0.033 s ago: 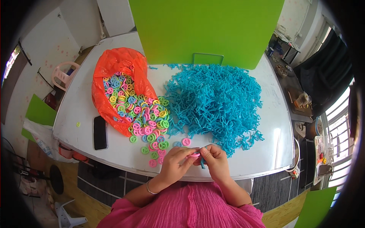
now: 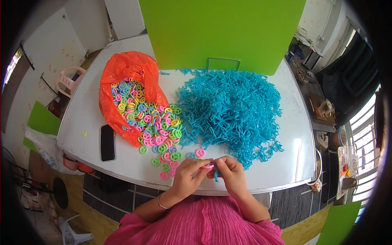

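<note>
At the near edge of the white table (image 2: 77, 114), my left hand (image 2: 188, 174) pinches a pink plastic ring (image 2: 208, 166). My right hand (image 2: 233, 173) touches it and holds a small blue plastic piece (image 2: 216, 175) against the ring. Just beyond my hands lie loose rings (image 2: 165, 159) in pink, green and blue. They spill from an open orange plastic bag (image 2: 126, 69) full of coloured rings (image 2: 143, 114) at the left. A big heap of blue plastic pieces (image 2: 232, 106) fills the table's middle and right.
A black phone (image 2: 108, 142) lies flat left of the rings, and one green ring (image 2: 84, 133) sits alone near the left edge. A tall green board (image 2: 220, 32) stands at the table's back. A pink stool (image 2: 67, 79) and floor clutter lie to the left.
</note>
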